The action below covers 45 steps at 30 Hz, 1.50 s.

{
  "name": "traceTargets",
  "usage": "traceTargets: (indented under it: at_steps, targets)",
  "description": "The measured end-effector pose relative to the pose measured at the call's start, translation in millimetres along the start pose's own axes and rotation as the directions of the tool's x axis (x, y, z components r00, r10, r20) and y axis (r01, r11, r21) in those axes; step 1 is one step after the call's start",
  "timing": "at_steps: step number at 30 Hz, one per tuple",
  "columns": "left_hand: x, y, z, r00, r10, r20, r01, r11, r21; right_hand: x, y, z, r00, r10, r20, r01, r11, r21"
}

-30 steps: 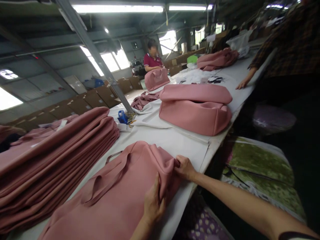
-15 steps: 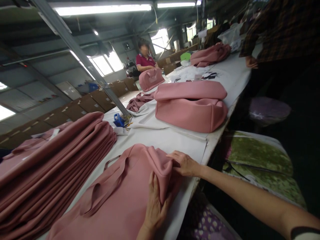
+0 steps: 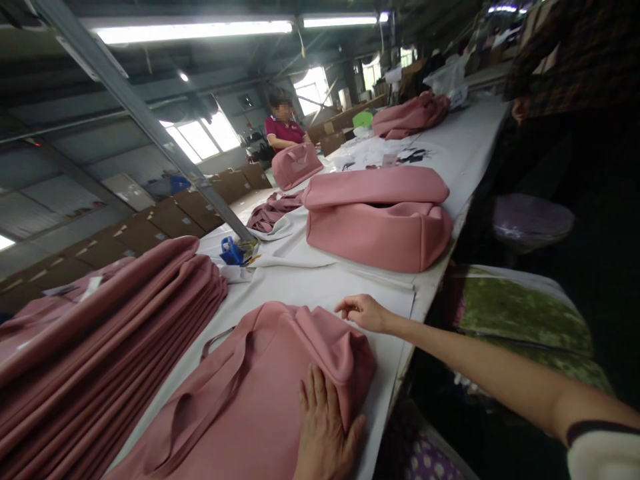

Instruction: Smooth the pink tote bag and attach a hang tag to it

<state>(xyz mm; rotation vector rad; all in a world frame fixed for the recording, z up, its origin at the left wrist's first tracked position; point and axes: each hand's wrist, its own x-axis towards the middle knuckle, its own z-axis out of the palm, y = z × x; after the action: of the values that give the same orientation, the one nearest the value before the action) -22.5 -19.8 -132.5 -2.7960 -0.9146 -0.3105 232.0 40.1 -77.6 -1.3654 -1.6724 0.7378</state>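
On the white cloth-covered tabletop (image 3: 350, 283) lies a soft, matte pink bag (image 3: 260, 393) with flat looped straps, its near end folded into a rounded ridge. Left hand (image 3: 327, 430) presses flat on it, fingers spread, gripping nothing. Right hand (image 3: 363, 311) hovers just beyond the ridge, fingers loosely curled, empty. Beside it, folded pink fabric (image 3: 100, 333) stacks in smooth layers.

Bag (image 3: 260, 393) on table (image 3: 320, 287) (stack (image 3: 100, 327) left)

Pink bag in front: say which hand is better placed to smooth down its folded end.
Left. The left hand already lies flat on the pink bag, right beside the folded end. The right hand hovers loosely curled above the white table, off the bag.
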Motion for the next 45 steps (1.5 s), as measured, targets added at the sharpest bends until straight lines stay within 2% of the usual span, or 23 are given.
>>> traceTargets:
  at_steps: [2, 5, 8, 11, 13, 16, 20, 22, 24, 26, 29, 31, 32, 34, 37, 39, 42, 43, 45]
  targets:
    - [-1, -1, 0.1, 0.999, 0.005, -0.037, -0.004, 1.0, 0.026, 32, 2, 8, 0.999, 0.02, 0.031, -0.02, 1.0, 0.008]
    - [-3, -3, 2.1, 0.997, -0.004, -0.079, 0.008, 0.999, 0.044, 68, 0, 33, 0.992, 0.027, 0.127, -0.026, 1.0, -0.007]
    - [-6, -4, 6.4, 0.997, -0.047, -0.067, 0.049, 0.998, 0.027, 84, -3, 53, 0.976, 0.051, 0.21, -0.041, 0.998, -0.052]
    - [-7, -2, 7.7, 0.995, -0.088, -0.036, 0.088, 0.996, -0.011, 85, -3, 58, 0.972, 0.101, 0.212, -0.087, 0.993, -0.073]
    - [-7, 1, 5.2, 0.993, -0.113, -0.022, 0.113, 0.993, -0.039, 84, -2, 55, 0.976, 0.141, 0.168, -0.134, 0.99, -0.052]
    - [-6, 3, -1.0, 0.987, -0.16, 0.004, 0.159, 0.983, -0.086, 83, 2, 46, 0.975, 0.22, 0.039, -0.221, 0.975, 0.022]
    - [-4, 1, -5.2, 0.993, -0.113, 0.04, 0.118, 0.981, -0.151, 94, 10, 34, 0.926, 0.344, -0.153, -0.331, 0.938, 0.105]
    - [-6, 0, -5.0, 0.992, -0.112, 0.049, 0.12, 0.972, -0.202, 102, 15, 24, 0.906, 0.366, -0.213, -0.348, 0.93, 0.118]
    - [-9, 0, -4.3, 0.979, -0.196, 0.062, 0.206, 0.939, -0.274, 103, 17, 9, 0.911, 0.346, -0.226, -0.326, 0.937, 0.123]
    - [-15, 1, -3.7, 0.945, -0.314, 0.09, 0.326, 0.881, -0.343, 89, 15, -8, 0.942, 0.282, -0.182, -0.26, 0.956, 0.134]
    - [-22, 0, -2.4, 0.896, -0.415, 0.156, 0.442, 0.802, -0.402, 39, 3, -27, 0.991, 0.133, -0.02, -0.128, 0.978, 0.165]
    - [-24, -3, -1.5, 0.886, -0.416, 0.206, 0.464, 0.783, -0.415, -2, -8, -24, 0.997, 0.006, 0.082, -0.018, 0.99, 0.143]
    - [-25, -5, -1.1, 0.887, -0.402, 0.229, 0.462, 0.781, -0.419, -20, -13, -17, 0.993, -0.065, 0.094, 0.057, 0.995, 0.085]
    - [-24, -7, -1.1, 0.891, -0.383, 0.244, 0.453, 0.782, -0.428, -46, -21, 4, 0.991, -0.134, 0.017, 0.135, 0.99, -0.052]
    - [-23, -6, -3.3, 0.898, -0.388, 0.208, 0.44, 0.78, -0.444, -56, -23, 31, 0.959, -0.176, -0.223, 0.126, 0.967, -0.222]
    - [-24, -3, -5.9, 0.907, -0.381, 0.179, 0.42, 0.793, -0.442, -53, -18, 36, 0.916, -0.279, -0.29, 0.172, 0.923, -0.343]
    - [-24, 1, -10.3, 0.936, -0.343, 0.077, 0.345, 0.856, -0.384, -53, -6, 28, 0.863, -0.456, -0.218, 0.288, 0.798, -0.53]
    - [-23, 2, -11.9, 0.953, -0.303, 0.025, 0.292, 0.89, -0.35, -55, -2, 26, 0.864, -0.466, -0.188, 0.295, 0.773, -0.561]
    - [-16, 4, -15.2, 0.985, -0.17, -0.038, 0.154, 0.951, -0.266, -62, 8, 24, 0.898, -0.408, -0.165, 0.248, 0.779, -0.576]
